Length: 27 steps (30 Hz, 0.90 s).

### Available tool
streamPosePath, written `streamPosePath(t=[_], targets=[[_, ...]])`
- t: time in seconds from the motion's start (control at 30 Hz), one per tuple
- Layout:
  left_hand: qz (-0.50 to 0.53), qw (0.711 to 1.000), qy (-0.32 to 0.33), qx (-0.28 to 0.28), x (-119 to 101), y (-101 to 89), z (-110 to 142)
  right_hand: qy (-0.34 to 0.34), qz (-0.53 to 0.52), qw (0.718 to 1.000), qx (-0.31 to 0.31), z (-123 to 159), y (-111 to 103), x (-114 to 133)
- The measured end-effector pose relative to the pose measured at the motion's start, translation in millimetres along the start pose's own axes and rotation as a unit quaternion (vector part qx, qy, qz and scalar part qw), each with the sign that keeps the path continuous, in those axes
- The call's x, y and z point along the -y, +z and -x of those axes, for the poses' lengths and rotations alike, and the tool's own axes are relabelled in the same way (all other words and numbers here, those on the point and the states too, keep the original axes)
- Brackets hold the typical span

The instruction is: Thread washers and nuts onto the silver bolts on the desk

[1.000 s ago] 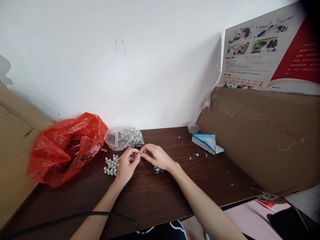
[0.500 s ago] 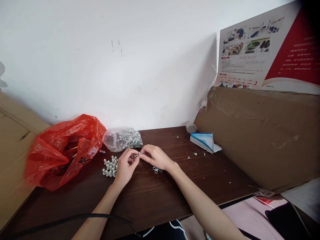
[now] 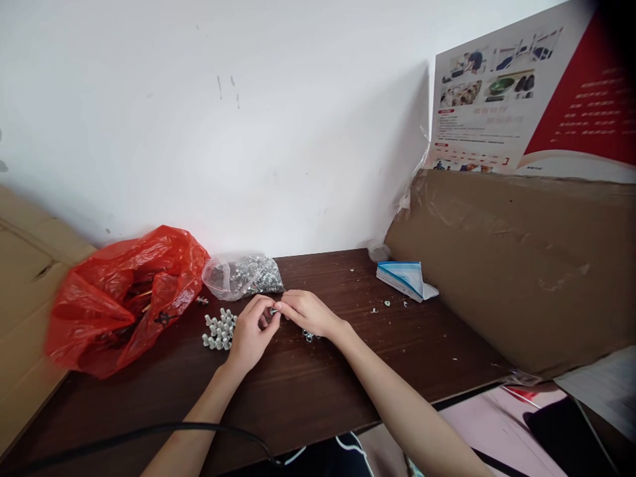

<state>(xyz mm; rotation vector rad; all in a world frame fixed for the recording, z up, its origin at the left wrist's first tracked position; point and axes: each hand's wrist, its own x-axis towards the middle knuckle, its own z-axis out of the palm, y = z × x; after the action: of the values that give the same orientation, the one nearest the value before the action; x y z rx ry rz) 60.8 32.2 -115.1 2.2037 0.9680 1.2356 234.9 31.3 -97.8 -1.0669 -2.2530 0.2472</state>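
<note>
A small metal bolt point(image 3: 273, 311) is pinched between the thumb and fingers of my left hand point(image 3: 252, 331). Touching it from the other side, my right hand point(image 3: 307, 311) has its thumb and fingertips pressed together at the bolt's end; what lies inside that pinch is hidden. Left of my left hand, several pale grey bolts point(image 3: 218, 330) stand in a cluster on the dark wooden table point(image 3: 298, 397). Several shiny metal nuts point(image 3: 309, 336) lie partly hidden under my right hand. Behind my hands rests a clear plastic bag point(image 3: 248, 275) full of small metal parts.
An open red plastic bag point(image 3: 124, 298) sits at the left, beside cardboard point(image 3: 30, 291). Toward the right are a blue and white folded packet point(image 3: 405, 279), a clear round container point(image 3: 379, 252), small scraps and a cardboard panel point(image 3: 507, 265). A black cable point(image 3: 199, 427) crosses in front.
My fingertips have drawn closer together around the bolt, so less of it shows. The right hand's fingers have curled over a little. Slight camera shift; the other things stay put.
</note>
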Motion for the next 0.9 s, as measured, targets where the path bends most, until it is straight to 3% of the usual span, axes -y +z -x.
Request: streamPosePath(t=[0.33,0.67,0.9], targets=[[-0.024,1.0,0.005,-0.016,-0.2,-1.0,0.5,0.034,-0.06,0.998,-0.006,2.5,-3.8,6.1],[-0.061,0.998,0.01,-0.028,0.7,2.8,3.9,0.042,0.05,0.998,-0.004,1.6,8.8,4.0],[-0.037,0.999,0.001,-0.015,0.5,5.7,4.7,0.056,0.015,0.998,0.004,3.7,9.1,2.8]])
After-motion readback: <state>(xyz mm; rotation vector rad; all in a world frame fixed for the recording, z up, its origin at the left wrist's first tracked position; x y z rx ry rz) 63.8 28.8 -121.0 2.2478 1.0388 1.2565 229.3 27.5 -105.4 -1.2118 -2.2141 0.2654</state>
